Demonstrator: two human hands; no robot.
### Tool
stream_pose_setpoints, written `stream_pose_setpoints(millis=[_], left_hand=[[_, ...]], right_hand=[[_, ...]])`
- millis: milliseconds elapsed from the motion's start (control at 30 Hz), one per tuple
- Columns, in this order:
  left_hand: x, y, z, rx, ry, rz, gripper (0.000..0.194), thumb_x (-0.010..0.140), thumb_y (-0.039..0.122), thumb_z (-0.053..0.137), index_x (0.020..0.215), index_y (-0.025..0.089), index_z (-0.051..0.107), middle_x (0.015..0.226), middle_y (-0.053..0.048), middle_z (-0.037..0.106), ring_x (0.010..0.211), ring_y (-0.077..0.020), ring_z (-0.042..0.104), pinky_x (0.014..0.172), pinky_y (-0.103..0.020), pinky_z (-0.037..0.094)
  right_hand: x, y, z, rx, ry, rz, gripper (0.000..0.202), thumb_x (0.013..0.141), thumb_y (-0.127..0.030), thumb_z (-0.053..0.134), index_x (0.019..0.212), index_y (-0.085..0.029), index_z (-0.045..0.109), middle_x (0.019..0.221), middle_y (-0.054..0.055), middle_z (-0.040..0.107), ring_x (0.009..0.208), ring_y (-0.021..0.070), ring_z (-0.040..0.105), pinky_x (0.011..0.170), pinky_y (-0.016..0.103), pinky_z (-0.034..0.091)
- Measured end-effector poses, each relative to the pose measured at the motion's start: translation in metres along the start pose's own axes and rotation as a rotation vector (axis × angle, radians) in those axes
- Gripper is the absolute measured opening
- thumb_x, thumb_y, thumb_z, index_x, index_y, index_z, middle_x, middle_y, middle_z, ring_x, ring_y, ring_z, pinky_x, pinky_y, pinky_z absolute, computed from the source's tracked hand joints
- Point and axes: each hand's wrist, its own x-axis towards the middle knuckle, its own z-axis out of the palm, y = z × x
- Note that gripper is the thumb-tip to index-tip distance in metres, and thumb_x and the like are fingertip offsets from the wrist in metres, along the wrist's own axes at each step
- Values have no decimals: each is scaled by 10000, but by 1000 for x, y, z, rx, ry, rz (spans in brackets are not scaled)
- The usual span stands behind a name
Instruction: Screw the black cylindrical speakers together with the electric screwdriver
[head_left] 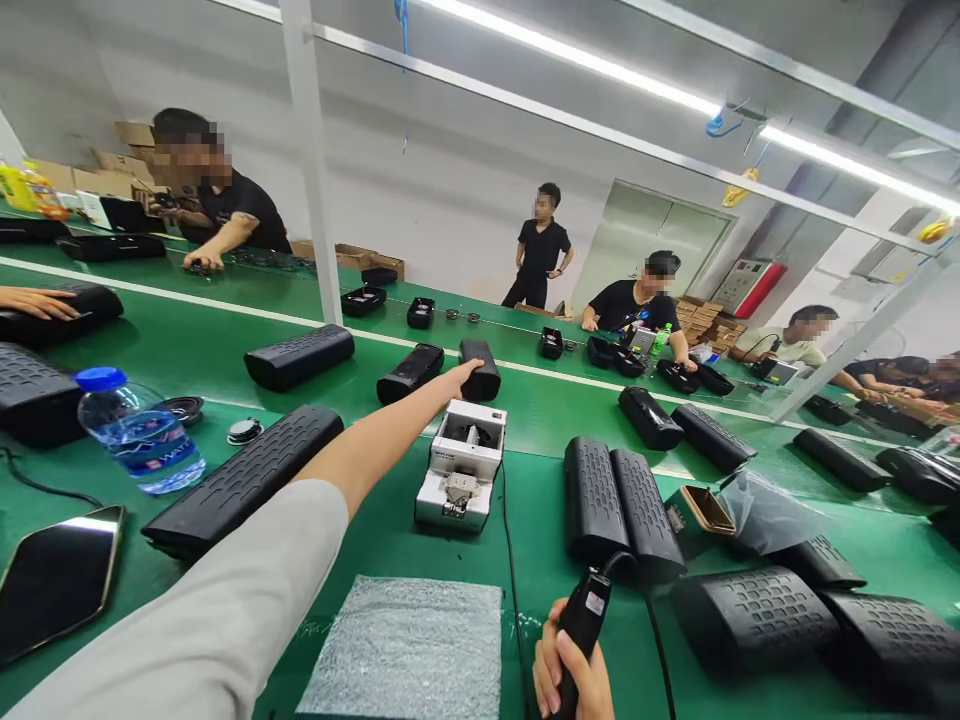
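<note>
A long green work surface point(532, 560) runs across the frame under strip lights, with co-workers in the upper half. At the centre, beyond a white machine point(460, 470), the left hand point(466, 374) reaches onto a dark casing point(489, 384); it touches the near side, but whether its fingers pinch it I cannot tell. At lower centre, the right hand point(574, 665) is curled firmly around a black handheld tool point(586, 608), pointing upward. The step looks like handling that casing; shifting it would call for a secure left grasp, tool kept clear.
</note>
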Motion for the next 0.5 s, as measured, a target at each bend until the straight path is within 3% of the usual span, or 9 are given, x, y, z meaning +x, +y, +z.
stream_pose_setpoints(millis=[67, 133, 200, 267, 333, 433, 500], left_hand=[[-7, 21, -4, -40, 12, 31, 434, 1111, 431, 771, 1461, 186, 696, 1468, -136, 721, 1247, -294, 759, 1050, -516, 682], [-22, 42, -20, -75, 20, 89, 420, 1116, 446, 761, 1437, 182, 704, 1431, -128, 736, 1211, -281, 769, 1027, -501, 686], [-48, 56, -45, -90, 24, 161, 418, 1109, 489, 760, 1355, 152, 736, 1324, -126, 782, 1127, -259, 789, 987, -462, 687], [-89, 58, -72, -72, 14, 220, 481, 1038, 543, 825, 1234, 106, 773, 1175, -137, 831, 1050, -261, 805, 958, -423, 678], [-142, 47, -92, -39, -19, 242, 574, 870, 542, 965, 1176, 89, 791, 1091, -139, 860, 1049, -289, 814, 967, -404, 664], [-229, 12, -101, 72, -121, 250, 876, 606, 395, 1094, 1366, 127, 750, 1234, -104, 869, 1193, -326, 786, 1068, -418, 627], [-278, -14, -100, 438, -219, 354, 1020, 715, 427, 1025, 1599, 139, 606, 1417, -108, 814, 1283, -336, 745, 1138, -472, 595]], right_hand=[[-1, -1, -2, -21, 2, -10, 534, 966, -646, 899, 1171, -231, 633, 669, -85, 482, 449, 67, 390, 452, 196, 399], [-3, -3, -4, -39, -8, -16, 499, 982, -614, 893, 1178, -234, 637, 680, -81, 475, 469, 75, 405, 464, 198, 413], [-4, -7, -5, -46, -32, -17, 463, 994, -582, 888, 1176, -238, 637, 687, -78, 467, 486, 81, 416, 475, 195, 426], [-3, -12, -2, -40, -60, -17, 413, 1010, -540, 878, 1163, -238, 642, 689, -78, 460, 495, 79, 417, 486, 186, 432], [-3, -20, 4, -27, -82, -14, 378, 1003, -504, 884, 1124, -236, 648, 676, -82, 446, 487, 74, 396, 481, 177, 426], [-9, -32, 14, -18, -80, -7, 398, 932, -469, 946, 1054, -238, 646, 655, -88, 432, 469, 72, 358, 454, 172, 403], [-18, -42, 16, -22, -52, -16, 426, 886, -453, 976, 1071, -250, 650, 668, -89, 443, 473, 80, 363, 455, 186, 420]])
